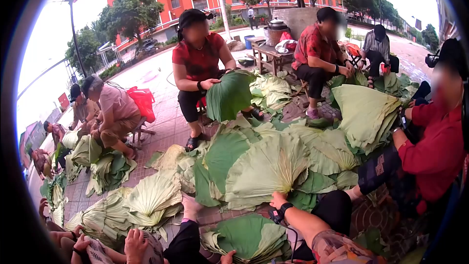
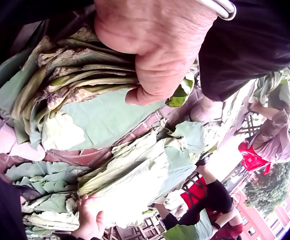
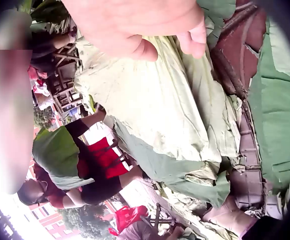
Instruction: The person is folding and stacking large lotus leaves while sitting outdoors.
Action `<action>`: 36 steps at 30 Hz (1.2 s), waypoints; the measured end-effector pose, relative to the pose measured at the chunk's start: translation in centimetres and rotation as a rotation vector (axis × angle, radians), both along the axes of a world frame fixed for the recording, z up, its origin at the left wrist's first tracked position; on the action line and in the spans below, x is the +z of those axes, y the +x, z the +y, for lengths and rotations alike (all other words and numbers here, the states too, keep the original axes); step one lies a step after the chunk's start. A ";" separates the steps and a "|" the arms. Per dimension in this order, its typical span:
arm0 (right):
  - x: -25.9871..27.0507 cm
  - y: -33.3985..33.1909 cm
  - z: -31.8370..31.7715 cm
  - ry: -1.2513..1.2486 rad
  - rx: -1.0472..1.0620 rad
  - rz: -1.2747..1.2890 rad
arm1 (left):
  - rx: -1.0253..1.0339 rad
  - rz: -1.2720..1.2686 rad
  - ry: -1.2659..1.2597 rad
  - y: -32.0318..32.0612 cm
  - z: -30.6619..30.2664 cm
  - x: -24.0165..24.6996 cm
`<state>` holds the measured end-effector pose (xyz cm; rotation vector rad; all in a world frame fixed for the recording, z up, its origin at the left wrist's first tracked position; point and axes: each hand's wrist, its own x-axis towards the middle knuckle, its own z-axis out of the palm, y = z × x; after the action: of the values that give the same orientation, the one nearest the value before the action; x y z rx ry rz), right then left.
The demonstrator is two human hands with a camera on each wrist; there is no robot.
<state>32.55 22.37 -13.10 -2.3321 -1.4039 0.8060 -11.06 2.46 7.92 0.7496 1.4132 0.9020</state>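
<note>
your right hand (image 1: 279, 200) grips the pale leaf (image 1: 266, 166) at its five o'clock edge, your left hand (image 1: 227, 257) the leaf stack (image 1: 244, 234) at seven. likely light, tearable; hold ribs.

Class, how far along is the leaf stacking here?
Partway, I'd judge. Looks done: the layered stack of green leaves the left hand grips. In hand: the pale, fan-shaped leaves the right hand holds. Apparently left: the wrinkled pale leaves spread over the brick paving; the total is unclear.
</note>
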 end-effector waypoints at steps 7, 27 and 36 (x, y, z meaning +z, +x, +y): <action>12.4 -8.8 -8.3 -0.276 0.225 1.113 | 0.084 -0.174 -0.235 11.7 -2.4 -8.9; 15.8 -12.8 -12.3 -0.611 0.824 0.873 | 0.244 -0.639 -0.095 11.8 -1.7 -9.2; 16.2 -14.8 -13.5 -0.486 1.160 0.686 | 0.264 -0.637 -0.138 11.9 -1.9 -7.0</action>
<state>17.71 8.87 3.09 -0.9748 -2.2605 2.1475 0.87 0.54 0.89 0.1374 0.9968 1.1105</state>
